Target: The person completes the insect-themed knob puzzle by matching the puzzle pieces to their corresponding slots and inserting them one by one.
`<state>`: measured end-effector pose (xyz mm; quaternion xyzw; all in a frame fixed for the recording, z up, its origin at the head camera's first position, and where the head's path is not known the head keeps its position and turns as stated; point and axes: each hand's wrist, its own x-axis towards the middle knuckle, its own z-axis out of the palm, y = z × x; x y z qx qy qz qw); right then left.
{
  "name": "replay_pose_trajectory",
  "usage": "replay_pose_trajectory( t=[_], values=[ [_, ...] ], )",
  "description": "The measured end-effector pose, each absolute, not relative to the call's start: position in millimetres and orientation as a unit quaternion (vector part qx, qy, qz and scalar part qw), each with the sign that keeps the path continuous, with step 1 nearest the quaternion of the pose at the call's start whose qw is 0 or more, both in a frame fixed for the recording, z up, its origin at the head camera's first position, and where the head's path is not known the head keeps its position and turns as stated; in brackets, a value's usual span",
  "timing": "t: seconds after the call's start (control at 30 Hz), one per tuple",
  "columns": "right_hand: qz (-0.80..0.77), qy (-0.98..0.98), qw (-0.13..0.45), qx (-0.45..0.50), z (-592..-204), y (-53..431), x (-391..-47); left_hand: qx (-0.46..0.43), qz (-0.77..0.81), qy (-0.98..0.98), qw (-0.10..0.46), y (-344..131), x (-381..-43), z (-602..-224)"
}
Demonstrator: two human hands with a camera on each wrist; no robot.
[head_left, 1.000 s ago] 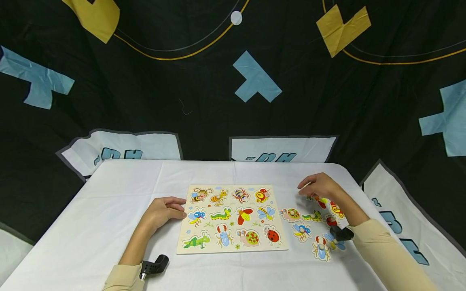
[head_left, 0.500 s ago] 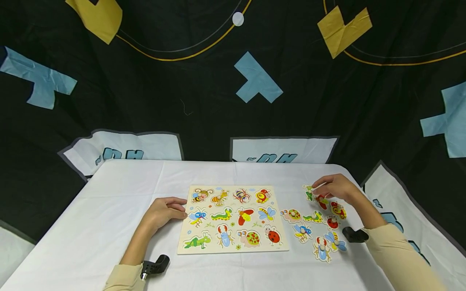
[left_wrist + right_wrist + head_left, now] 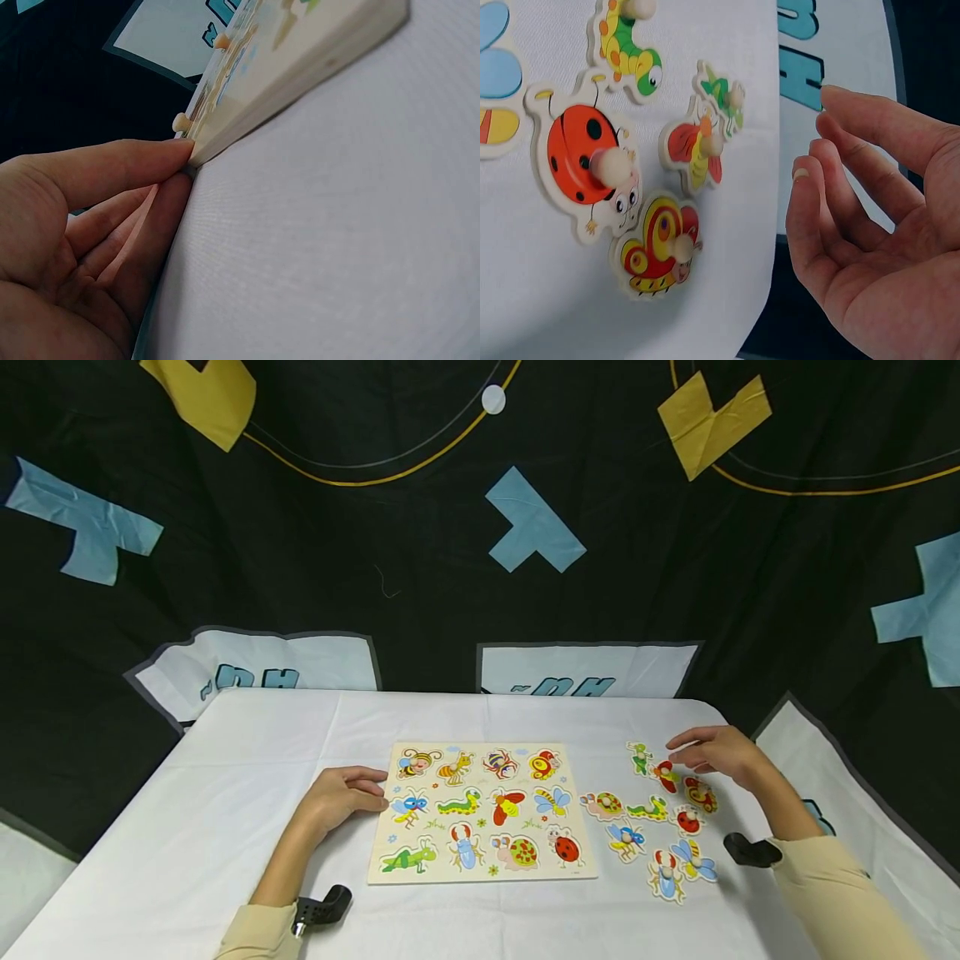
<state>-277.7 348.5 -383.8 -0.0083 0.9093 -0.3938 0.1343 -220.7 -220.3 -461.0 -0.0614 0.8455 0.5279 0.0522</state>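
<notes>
A pale wooden peg puzzle board (image 3: 480, 878) with printed insects lies flat on the table. My left hand (image 3: 337, 802) rests at its left edge. In the left wrist view, one fingertip (image 3: 180, 152) touches the board's corner and another finger lies just below, by the table; wooden knobs stand on the board's face. My right hand (image 3: 716, 750) hovers with loosely bent fingers and holds nothing. Nearest to it are a red winged-insect piece (image 3: 666, 777) and a grasshopper piece (image 3: 640, 758). Below them lie a butterfly piece (image 3: 658, 247) and a ladybug piece (image 3: 574, 161).
More knobbed pieces lie right of the board: a snail (image 3: 602, 805), a caterpillar (image 3: 648, 809), a blue-eyed insect (image 3: 626, 842), a stag beetle (image 3: 665, 877) and a dragonfly (image 3: 694, 861). A white cloth (image 3: 247, 777) covers the table; a dark curtain (image 3: 337, 560) hangs behind.
My right hand has moved to the right, away from the grasshopper piece, uncovering it and the pieces around it. The left hand stays at the board's edge.
</notes>
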Motion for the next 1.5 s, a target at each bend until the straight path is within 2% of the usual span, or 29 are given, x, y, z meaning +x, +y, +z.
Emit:
replay_pose_trajectory(
  t=[0.47, 0.7, 1.07, 1.5],
  values=[
    [-0.411, 0.904, 0.117, 0.009, -406.1, 380.0, -273.2, -0.061, 0.534, 0.842, 0.053, -219.8, -220.7, -461.4],
    [-0.427, 0.896, 0.112, 0.046, -421.3, 389.5, -271.7, -0.058, 0.537, 0.840, 0.053, -219.8, -221.3, -461.3],
    [-0.470, 0.868, 0.142, 0.073, -438.2, 404.5, -270.4, -0.055, 0.536, 0.841, 0.051, -221.8, -221.1, -463.1],
    [-0.452, 0.873, 0.180, 0.036, -446.3, 412.8, -267.7, -0.055, 0.535, 0.841, 0.049, -222.4, -220.8, -463.7]
  ],
)
